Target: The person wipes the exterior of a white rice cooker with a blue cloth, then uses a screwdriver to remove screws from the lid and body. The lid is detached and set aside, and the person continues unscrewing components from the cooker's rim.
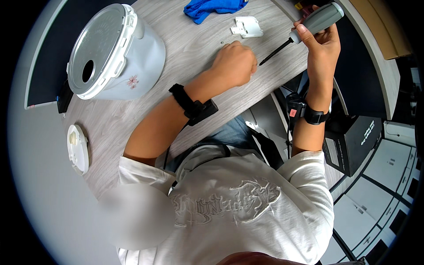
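A screwdriver with a thick grey handle [320, 20] and a dark shaft is gripped in my right hand [324, 46], raised over the table's right edge. Its tip points down and left, close to my left hand [236, 64]. That left hand is curled into a fist above the tabletop, and whatever its fingers may hold is hidden. Just beyond the fist lies a tiny metal piece, perhaps a screw [222, 43]. Farther back rests a small white plastic cover [250, 27], apart from both hands.
On the left stands a white round appliance housing [148, 57] with a flower print and a holed grey face. A white oval part [78, 152] lies near the left edge. A blue cloth [212, 9] is at the back. Below the right forearm sits a black box [353, 143].
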{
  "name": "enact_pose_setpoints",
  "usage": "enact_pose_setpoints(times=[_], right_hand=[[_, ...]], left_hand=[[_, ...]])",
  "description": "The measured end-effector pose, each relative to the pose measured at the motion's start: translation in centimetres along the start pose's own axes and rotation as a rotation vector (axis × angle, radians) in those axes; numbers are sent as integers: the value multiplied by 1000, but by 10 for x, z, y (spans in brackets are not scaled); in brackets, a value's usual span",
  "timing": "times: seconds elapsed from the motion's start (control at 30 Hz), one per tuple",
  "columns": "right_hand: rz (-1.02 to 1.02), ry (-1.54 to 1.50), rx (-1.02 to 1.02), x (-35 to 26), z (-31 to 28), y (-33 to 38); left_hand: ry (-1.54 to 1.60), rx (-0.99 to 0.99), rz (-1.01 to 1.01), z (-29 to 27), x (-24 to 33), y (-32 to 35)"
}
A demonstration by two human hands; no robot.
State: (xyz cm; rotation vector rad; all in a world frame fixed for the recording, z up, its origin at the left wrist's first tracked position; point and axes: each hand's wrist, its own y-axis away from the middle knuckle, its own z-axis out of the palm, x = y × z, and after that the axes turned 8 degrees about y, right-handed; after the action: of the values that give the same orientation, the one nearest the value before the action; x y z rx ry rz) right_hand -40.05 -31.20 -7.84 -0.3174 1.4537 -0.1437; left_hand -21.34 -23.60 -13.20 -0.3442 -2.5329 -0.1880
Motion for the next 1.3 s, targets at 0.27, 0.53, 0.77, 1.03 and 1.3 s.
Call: enact_pose_setpoints(times=[0.27,0.53,0.77,1.03,1.3], right_hand=[[-127,155,-29,20,-5,-3],[-204,189,-84,19,10,-9],[-103,110,-345,-1,84,-5],[36,469,-681,22,181,-6],[53,832,-772,67,232,-19]], left_hand=[[-1,-27,-23,-4,2,2],[105,104,17,-31,2,36],[115,200,-9,-78,11,107],[133,406,-44,-119,10,184],[189,721,-94,-149,10,226]])
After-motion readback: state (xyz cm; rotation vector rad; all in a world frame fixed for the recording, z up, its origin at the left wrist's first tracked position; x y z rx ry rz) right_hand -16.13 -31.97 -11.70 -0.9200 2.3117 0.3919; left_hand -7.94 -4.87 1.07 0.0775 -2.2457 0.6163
